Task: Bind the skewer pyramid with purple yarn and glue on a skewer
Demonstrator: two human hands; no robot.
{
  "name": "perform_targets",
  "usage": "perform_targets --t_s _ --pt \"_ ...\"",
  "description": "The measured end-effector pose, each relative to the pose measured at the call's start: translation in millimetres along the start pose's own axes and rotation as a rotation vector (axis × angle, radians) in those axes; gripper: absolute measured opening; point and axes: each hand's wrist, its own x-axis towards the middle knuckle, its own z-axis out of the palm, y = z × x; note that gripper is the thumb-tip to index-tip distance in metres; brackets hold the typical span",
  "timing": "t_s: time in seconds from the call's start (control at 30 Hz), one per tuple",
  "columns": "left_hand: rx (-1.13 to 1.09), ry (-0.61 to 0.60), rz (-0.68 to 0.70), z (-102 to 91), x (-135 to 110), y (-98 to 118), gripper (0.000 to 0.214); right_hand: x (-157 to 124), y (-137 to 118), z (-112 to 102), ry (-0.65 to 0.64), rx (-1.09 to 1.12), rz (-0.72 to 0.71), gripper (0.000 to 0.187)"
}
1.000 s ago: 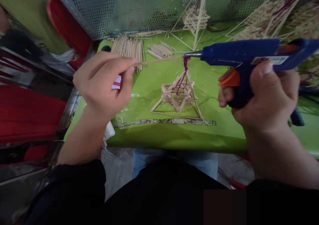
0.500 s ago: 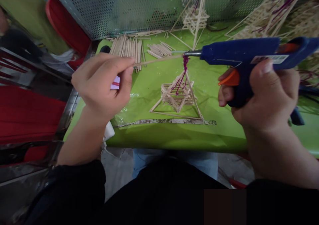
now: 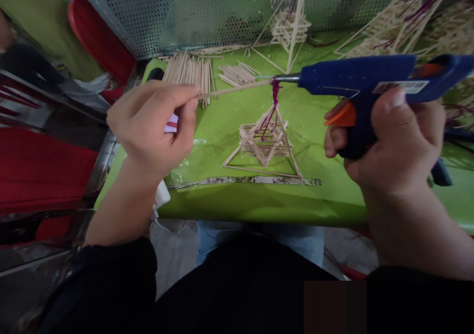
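Note:
Between thumb and forefinger, my left hand (image 3: 153, 124) pinches one end of a thin wooden stick (image 3: 237, 89), held nearly level and pointing right. At the stick's far end, purple yarn (image 3: 275, 90) gathers and hangs down. My right hand (image 3: 398, 141) is wrapped round the handle of a blue hot glue gun (image 3: 357, 77), with fingers at its orange trigger (image 3: 342, 116). The gun's metal nozzle meets the yarn and the stick's tip, or nearly so. Below them stands a wooden stick pyramid frame (image 3: 264, 144) with a layered star inside, the yarn reaching its top.
Bundled loose sticks (image 3: 188, 75) and a smaller pile (image 3: 239, 72) lie at the back left of the green table (image 3: 229, 203). More stick frames (image 3: 291, 28) stand by the perforated metal panel (image 3: 207, 13). A patterned strip (image 3: 255, 180) lies near the front edge. Red chairs (image 3: 44, 168) are at left.
Almost nothing differs. The stick's tip and the nozzle stay together at the yarn, with only a very slight shift of both hands.

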Motion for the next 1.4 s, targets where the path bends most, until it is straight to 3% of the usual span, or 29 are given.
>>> perform_targets --t_s 0.27,0.47,0.6,0.8,1.1,1.23,1.4 --pt "0.02 0.051 0.053 2.9 3 -1 0.026 0 1 0 -0.006 -0.019 -0.03 0.047" --pt "-0.038 -0.027 -0.025 -0.3 -2 0 0.034 -1 1 3 0.016 -0.047 -0.04 0.047" --pt "0.0 0.051 0.005 1.4 2 2 0.032 0 2 5 0.048 -0.028 -0.043 0.047" --pt "-0.035 0.074 0.001 2.4 12 7 0.043 0 0 5 0.04 -0.036 -0.031 0.044" --pt "-0.097 0.027 -0.025 3.5 1 -3 0.035 0 1 4 0.017 -0.03 -0.028 0.048" --pt "-0.016 0.118 0.084 7.6 2 -7 0.028 0 1 4 0.023 -0.043 -0.034 0.05" --pt "0.018 0.095 0.058 9.2 3 -7 0.027 0 1 3 0.037 -0.036 -0.013 0.046"
